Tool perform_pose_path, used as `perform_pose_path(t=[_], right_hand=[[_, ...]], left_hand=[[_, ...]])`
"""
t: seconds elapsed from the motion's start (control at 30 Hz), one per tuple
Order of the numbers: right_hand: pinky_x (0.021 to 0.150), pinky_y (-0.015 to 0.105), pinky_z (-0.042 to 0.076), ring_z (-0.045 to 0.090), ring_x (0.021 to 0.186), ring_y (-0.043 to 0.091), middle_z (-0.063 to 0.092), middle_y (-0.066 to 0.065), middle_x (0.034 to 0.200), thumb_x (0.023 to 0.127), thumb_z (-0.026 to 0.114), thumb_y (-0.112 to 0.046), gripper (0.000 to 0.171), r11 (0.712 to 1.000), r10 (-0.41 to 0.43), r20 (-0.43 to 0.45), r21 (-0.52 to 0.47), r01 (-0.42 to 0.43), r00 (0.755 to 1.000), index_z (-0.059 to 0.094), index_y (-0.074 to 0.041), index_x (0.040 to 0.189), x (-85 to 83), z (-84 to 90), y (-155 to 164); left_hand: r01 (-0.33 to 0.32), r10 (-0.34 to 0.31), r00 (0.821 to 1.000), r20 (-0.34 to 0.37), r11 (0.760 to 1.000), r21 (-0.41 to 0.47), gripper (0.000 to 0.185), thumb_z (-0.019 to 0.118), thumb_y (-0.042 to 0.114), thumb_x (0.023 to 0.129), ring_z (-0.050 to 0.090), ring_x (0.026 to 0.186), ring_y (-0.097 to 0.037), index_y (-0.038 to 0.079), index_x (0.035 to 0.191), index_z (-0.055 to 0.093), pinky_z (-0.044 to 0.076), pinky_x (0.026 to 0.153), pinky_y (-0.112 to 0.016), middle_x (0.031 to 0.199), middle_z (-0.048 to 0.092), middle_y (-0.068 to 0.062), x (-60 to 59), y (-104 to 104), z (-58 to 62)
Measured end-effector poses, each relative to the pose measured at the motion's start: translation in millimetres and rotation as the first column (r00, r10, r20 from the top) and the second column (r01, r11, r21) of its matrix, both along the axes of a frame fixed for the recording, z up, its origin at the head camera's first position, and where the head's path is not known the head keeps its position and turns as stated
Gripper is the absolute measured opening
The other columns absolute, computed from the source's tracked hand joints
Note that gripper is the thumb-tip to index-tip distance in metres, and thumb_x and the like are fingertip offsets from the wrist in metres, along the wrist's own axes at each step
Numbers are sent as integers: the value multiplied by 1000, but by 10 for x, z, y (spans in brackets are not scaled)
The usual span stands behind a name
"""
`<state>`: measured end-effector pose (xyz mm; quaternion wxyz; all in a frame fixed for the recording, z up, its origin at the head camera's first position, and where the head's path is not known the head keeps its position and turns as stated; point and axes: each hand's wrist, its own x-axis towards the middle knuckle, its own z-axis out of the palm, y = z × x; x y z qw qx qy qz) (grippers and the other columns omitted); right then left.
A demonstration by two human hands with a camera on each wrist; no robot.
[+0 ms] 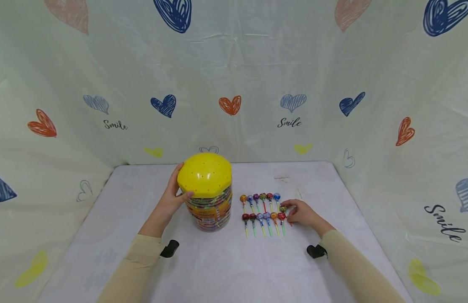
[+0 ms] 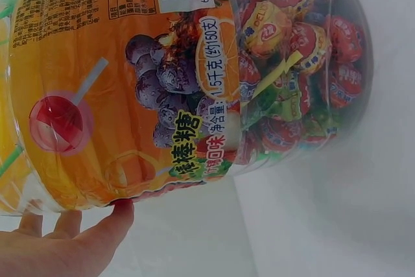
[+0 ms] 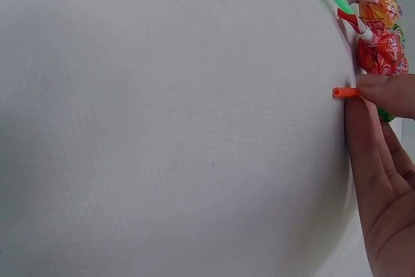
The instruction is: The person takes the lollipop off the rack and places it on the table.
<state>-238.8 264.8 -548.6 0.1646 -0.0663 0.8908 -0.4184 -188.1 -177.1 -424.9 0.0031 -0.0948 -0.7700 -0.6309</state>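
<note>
A clear plastic candy jar with a yellow domed lid stands left of the table's middle, full of wrapped lollipops. Its printed orange label fills much of the left wrist view. My left hand grips the jar from the left near the lid, thumb in front. My right hand pinches a green-wrapped lollipop by its orange stick, at the right end of two rows of lollipops. The far row and near row hold several each, heads pointing away from me.
A white-covered table carries everything. Behind and on both sides hangs a pale curtain printed with hearts and "Smile". Faint reddish marks show on the cloth beyond the far row.
</note>
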Motion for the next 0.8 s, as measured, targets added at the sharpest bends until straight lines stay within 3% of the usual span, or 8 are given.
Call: perform_pose_path(t=[0.37, 0.8], right_hand=[[62, 31, 52, 58, 73, 19, 58, 14, 116, 78, 76, 5, 51, 996, -84, -3, 16, 84, 996, 62, -5, 125, 41, 10, 11], [64, 32, 53, 58, 75, 19, 58, 15, 118, 78, 76, 5, 54, 994, -106, -6, 6, 106, 994, 60, -5, 129, 84, 52, 24]], left_hand=[[2, -2, 1000, -6, 1000, 14, 82, 63, 16, 96, 3, 147, -33, 30, 157, 10, 15, 107, -71, 163, 8, -3, 21, 19, 12], [9, -9, 1000, -14, 1000, 8, 87, 65, 18, 95, 4, 146, -35, 29, 158, 4, 16, 107, -71, 163, 4, -4, 27, 1, 28]])
